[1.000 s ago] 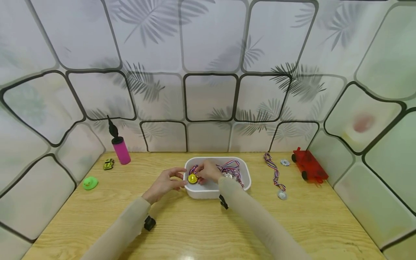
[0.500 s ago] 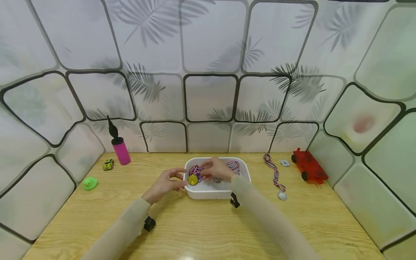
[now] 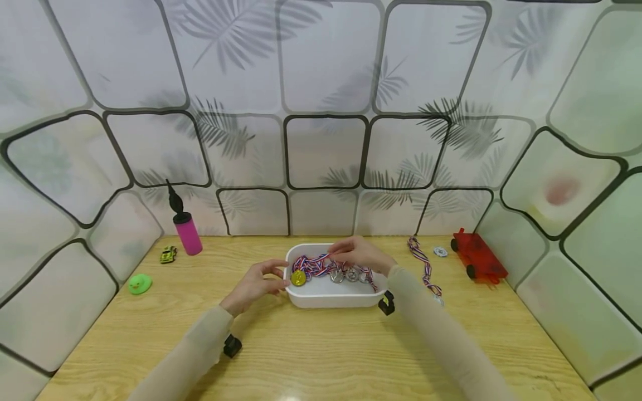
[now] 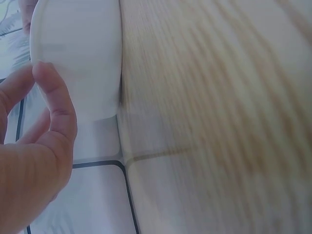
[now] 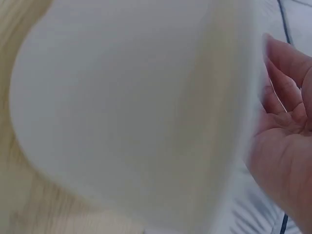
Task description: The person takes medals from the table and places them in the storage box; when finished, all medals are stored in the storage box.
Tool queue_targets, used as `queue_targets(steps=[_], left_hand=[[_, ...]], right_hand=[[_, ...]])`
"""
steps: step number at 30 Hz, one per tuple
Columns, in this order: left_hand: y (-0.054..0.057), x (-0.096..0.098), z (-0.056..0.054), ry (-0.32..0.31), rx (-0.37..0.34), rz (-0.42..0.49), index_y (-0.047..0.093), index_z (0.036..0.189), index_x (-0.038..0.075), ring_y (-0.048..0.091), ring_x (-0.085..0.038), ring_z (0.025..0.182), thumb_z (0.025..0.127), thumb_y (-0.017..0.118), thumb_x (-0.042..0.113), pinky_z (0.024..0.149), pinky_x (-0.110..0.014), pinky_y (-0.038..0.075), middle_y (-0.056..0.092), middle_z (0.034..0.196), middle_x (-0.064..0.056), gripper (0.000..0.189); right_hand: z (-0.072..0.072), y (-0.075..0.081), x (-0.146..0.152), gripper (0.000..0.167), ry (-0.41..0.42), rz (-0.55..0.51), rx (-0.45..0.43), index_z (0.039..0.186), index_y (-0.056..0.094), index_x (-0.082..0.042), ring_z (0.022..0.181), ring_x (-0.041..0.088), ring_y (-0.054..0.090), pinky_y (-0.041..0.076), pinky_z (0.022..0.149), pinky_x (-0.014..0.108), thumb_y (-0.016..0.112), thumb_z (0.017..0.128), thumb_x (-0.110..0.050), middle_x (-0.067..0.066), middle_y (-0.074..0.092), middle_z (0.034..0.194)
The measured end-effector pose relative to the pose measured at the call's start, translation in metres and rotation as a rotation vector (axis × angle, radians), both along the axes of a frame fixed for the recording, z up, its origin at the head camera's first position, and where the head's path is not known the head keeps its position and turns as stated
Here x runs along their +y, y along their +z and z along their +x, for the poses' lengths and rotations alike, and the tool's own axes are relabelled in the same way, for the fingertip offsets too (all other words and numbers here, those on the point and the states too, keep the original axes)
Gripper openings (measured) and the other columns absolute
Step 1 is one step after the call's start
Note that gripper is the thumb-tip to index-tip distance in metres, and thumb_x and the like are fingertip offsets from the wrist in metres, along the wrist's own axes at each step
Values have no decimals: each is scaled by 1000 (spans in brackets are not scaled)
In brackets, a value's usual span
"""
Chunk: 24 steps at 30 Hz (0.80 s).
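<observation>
A white plastic bin [image 3: 336,301] stands on the table with a gold medal [image 3: 298,278] at its left end and several silver medals [image 3: 337,275] to the right. Their striped ribbons [image 3: 316,264] lie bunched along the back. My left hand [image 3: 256,285] holds the bin's left end, fingers near the back and thumb near the front. In the left wrist view, the thumb tip meets the rim. Over the bin's back right hangs my right hand [image 3: 362,254], loosely bent, its fingertips right at the ribbons. The right wrist view shows the bin's wall beside this hand.
To the right lie a silver medal on a ribbon [image 3: 425,266], a small silvery disc [image 3: 440,252] and a red toy cart [image 3: 478,256]. At left stand a pink hand pump [image 3: 188,236], a yellow toy car [image 3: 168,254] and a green rubber duck [image 3: 139,284].
My right hand has moved right and back from beside the gold medal, uncovering the ribbons and silver medals. The left hand has stayed at the bin's left end.
</observation>
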State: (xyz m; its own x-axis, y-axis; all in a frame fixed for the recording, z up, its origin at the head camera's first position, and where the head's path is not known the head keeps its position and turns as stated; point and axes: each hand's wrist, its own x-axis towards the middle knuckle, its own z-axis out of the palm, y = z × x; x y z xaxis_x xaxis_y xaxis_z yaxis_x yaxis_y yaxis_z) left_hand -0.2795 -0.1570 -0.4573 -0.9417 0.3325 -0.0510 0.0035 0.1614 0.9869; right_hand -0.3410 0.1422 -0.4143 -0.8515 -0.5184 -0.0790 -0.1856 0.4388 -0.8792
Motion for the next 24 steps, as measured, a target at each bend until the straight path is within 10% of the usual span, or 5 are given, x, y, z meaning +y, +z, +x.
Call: queue_targets(steps=[13,24], left_hand=[[2,1,-1,8,-9,7,50,137,-4,64,-15,75,86,71,-1,68,-31,58,56,109,-20,56],[3,2,1,15,-22,13,49,138,-5,64,-18,78,85,71,-2,67,-30,58,56,109,-20,57]], right_hand=[[5,2,56,36,-77,-50,17,125,61,5,96,33,63,55,71,29,64,95,-15,27,63,125],[13,-10,107,41,-149,-44,6,127,60,4,83,11,60,54,67,28,66,95,-20,24,64,123]])
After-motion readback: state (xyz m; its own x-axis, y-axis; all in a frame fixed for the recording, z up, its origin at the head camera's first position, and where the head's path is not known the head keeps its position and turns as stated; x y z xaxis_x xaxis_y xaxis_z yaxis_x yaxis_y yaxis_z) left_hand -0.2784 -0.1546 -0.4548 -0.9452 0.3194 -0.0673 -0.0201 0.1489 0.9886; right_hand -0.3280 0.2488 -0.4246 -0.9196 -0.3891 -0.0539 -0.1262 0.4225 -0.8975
